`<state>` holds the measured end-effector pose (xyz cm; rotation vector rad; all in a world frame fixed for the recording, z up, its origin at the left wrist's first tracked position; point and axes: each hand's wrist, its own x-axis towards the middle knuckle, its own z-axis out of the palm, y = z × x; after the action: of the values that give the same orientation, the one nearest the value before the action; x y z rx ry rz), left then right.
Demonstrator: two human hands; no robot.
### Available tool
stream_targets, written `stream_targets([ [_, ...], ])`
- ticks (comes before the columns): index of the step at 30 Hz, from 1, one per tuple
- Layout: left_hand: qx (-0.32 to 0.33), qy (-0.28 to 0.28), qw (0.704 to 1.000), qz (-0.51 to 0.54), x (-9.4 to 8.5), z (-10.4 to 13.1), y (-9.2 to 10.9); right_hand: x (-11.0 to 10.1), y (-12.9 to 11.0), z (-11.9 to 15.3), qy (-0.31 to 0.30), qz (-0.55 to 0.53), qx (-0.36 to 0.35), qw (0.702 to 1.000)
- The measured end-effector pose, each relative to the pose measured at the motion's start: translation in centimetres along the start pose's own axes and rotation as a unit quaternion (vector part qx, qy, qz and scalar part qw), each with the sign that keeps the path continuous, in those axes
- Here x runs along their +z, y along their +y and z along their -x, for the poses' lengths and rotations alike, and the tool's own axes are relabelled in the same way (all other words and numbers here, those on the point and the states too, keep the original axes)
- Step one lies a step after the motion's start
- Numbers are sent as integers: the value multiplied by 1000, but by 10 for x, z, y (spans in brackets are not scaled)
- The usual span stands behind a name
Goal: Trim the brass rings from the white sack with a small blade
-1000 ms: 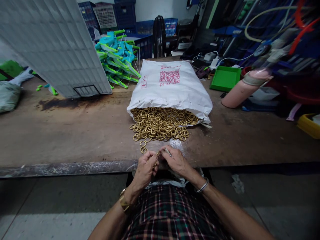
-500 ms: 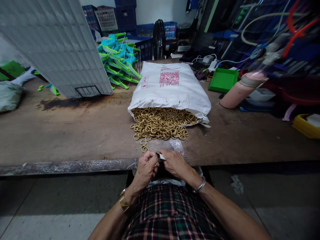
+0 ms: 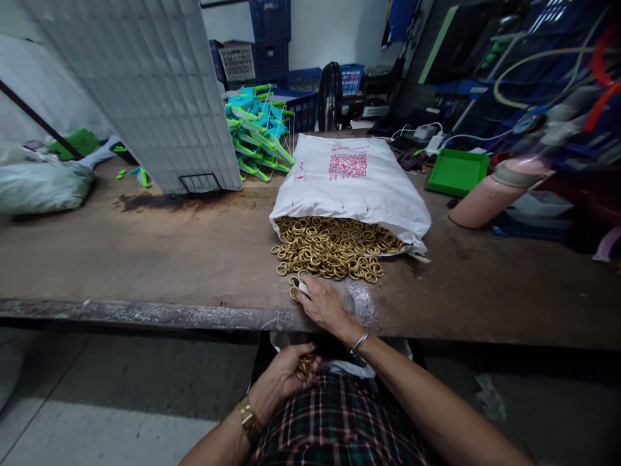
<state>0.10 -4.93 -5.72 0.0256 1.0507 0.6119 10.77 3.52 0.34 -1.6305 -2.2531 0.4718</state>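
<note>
My left hand [image 3: 286,372] is cupped, palm up, over my lap below the table edge, its fingers curled around several brass-coloured rings [image 3: 305,367]. At the front of the table, my right hand [image 3: 326,303] grips a small white tool with a dark tip [image 3: 304,288]; its exact kind is hidden by the fingers. The tip is beside a few loose rings [image 3: 293,292], and I cannot tell whether it touches them. Just beyond lies a heap of the same rings [image 3: 325,249], spilling from the open mouth of a white sack [image 3: 354,194] with red print.
A grey ribbed panel [image 3: 155,97] stands at the left, beside a stack of blue and green plastic parts [image 3: 257,129]. To the right are a green tray [image 3: 458,171] and a pink bottle [image 3: 495,194]. A stuffed pale bag [image 3: 43,188] lies far left.
My hands have parted. The left has dropped to my lap with the rings, palm now up; the right has moved forward over the table with the tool. The view has shifted left.
</note>
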Motion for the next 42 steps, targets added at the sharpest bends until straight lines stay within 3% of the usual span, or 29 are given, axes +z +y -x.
stream_targets([
  [4, 38, 25, 998, 51, 12, -19, -6, 5, -5, -6, -16, 27, 16, 999],
  [10, 61, -10, 997, 56, 16, -37, -13, 3, 0, -6, -14, 13, 21, 1000],
  [15, 100, -43, 991, -72, 20, -6, -9, -2, 14, -10, 6, -43, 44, 998],
  [19, 233, -54, 934, -265, 34, 39, 8, -10, 36, -15, 23, -167, 79, 983],
  [22, 330, 14, 897, -293, 45, 53, 28, -18, 51, -14, 20, -270, 91, 958],
  [25, 431, 71, 843, -315, 52, 46, 47, -23, 58, -8, 11, -357, 112, 927],
  [28, 495, 68, 792, -351, 58, 30, 59, -27, 60, 0, -11, -429, 137, 893],
  [37, 553, -1, 701, -450, 75, 2, 59, -40, 59, 19, -127, -609, 179, 762],
  [40, 575, -9, 674, -464, 76, -3, 58, -35, 60, 21, -143, -620, 187, 749],
  [42, 592, 10, 655, -469, 75, -5, 58, -32, 62, 19, -137, -593, 189, 771],
])
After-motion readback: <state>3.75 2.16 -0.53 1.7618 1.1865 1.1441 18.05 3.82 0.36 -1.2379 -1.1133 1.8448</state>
